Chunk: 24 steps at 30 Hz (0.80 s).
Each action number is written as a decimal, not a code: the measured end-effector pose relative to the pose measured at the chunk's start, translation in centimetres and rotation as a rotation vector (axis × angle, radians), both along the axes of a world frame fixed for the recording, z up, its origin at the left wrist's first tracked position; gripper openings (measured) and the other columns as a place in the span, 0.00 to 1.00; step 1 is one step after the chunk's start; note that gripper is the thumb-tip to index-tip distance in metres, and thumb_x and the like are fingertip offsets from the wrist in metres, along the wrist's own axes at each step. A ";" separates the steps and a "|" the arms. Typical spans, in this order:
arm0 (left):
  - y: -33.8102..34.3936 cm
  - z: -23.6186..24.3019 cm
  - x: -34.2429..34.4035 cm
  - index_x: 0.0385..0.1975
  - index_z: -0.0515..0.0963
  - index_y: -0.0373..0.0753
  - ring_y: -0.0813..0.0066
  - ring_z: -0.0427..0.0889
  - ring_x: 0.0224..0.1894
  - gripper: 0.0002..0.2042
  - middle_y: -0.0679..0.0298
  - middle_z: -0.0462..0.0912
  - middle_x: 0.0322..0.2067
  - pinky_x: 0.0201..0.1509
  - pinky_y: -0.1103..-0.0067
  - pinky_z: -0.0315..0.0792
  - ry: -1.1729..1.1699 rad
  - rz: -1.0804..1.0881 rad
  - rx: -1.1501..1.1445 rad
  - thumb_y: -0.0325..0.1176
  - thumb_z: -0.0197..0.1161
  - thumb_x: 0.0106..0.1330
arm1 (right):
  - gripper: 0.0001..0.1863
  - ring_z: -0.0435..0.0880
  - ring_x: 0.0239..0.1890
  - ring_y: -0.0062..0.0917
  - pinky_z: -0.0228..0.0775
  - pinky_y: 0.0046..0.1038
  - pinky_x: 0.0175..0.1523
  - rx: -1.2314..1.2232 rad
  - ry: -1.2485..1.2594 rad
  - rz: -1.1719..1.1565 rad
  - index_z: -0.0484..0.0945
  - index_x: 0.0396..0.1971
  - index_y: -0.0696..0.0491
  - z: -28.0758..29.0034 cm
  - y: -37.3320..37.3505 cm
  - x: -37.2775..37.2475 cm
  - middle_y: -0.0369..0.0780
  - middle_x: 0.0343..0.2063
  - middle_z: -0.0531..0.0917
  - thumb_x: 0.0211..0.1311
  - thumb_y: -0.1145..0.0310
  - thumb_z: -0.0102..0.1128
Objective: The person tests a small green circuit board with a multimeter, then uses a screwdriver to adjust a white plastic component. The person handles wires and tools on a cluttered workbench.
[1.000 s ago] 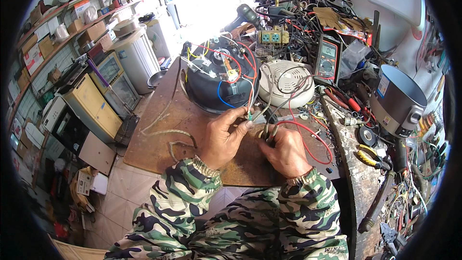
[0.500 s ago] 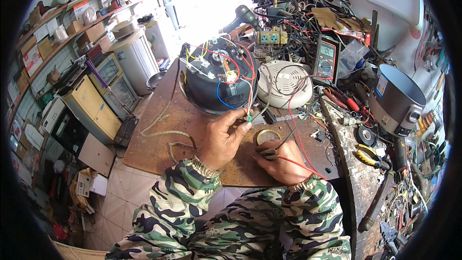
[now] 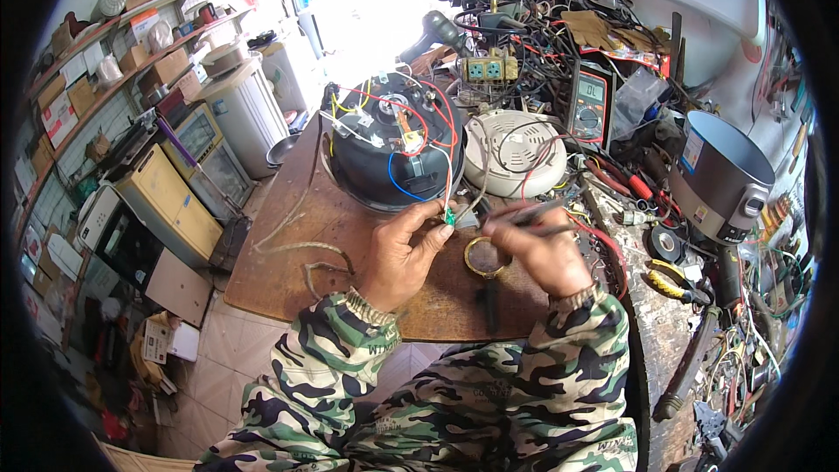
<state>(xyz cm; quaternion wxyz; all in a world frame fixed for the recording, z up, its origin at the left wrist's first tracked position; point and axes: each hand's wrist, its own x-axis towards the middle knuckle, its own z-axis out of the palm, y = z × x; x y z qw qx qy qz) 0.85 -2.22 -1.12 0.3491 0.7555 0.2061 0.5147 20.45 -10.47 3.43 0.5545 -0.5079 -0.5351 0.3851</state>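
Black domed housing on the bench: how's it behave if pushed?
Probably slides rather than tips: the black domed housing sits wide side down on the wooden bench. The glossy shell may be slick to grip. Its thin, curving wires look floppy and could tug the green part in the left hand.
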 end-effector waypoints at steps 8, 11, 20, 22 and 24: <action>0.2 -0.3 0.4 0.53 0.78 0.32 0.84 0.80 0.36 0.14 0.66 0.84 0.41 0.39 0.84 0.77 -0.017 -0.024 -0.046 0.29 0.63 0.70 | 0.13 0.72 0.17 0.19 0.64 0.22 0.21 0.242 0.782 -0.063 0.80 0.39 0.64 -3.1 2.8 -3.2 0.38 0.24 0.78 0.65 0.67 0.61; -0.1 -0.4 0.2 0.53 0.78 0.32 0.84 0.80 0.37 0.14 0.66 0.84 0.41 0.39 0.84 0.77 -0.017 -0.018 -0.073 0.29 0.64 0.70 | 0.13 0.72 0.17 0.19 0.64 0.22 0.19 0.226 0.821 -0.008 0.78 0.38 0.62 -3.2 2.2 -3.4 0.37 0.22 0.76 0.65 0.65 0.61; -0.4 0.5 0.0 0.52 0.79 0.31 0.84 0.80 0.40 0.13 0.67 0.85 0.41 0.45 0.84 0.75 0.014 0.020 0.015 0.27 0.64 0.70 | 0.14 0.74 0.19 0.19 0.67 0.21 0.21 0.203 0.723 -0.007 0.78 0.36 0.60 -3.3 2.2 -3.8 0.36 0.22 0.75 0.66 0.62 0.59; -0.3 0.4 0.1 0.51 0.80 0.31 0.80 0.81 0.43 0.14 0.63 0.85 0.42 0.48 0.82 0.75 0.002 0.008 -0.002 0.27 0.65 0.69 | 0.14 0.74 0.19 0.19 0.67 0.21 0.21 0.217 0.722 0.009 0.78 0.36 0.60 -3.4 2.1 -3.9 0.35 0.23 0.75 0.67 0.62 0.59; -0.4 0.4 0.2 0.50 0.80 0.30 0.73 0.84 0.47 0.14 0.57 0.86 0.45 0.52 0.77 0.76 -0.014 0.006 -0.045 0.25 0.67 0.66 | 0.13 0.74 0.19 0.19 0.67 0.21 0.22 0.238 0.728 0.014 0.77 0.36 0.60 -3.4 2.1 -4.0 0.35 0.23 0.75 0.68 0.63 0.58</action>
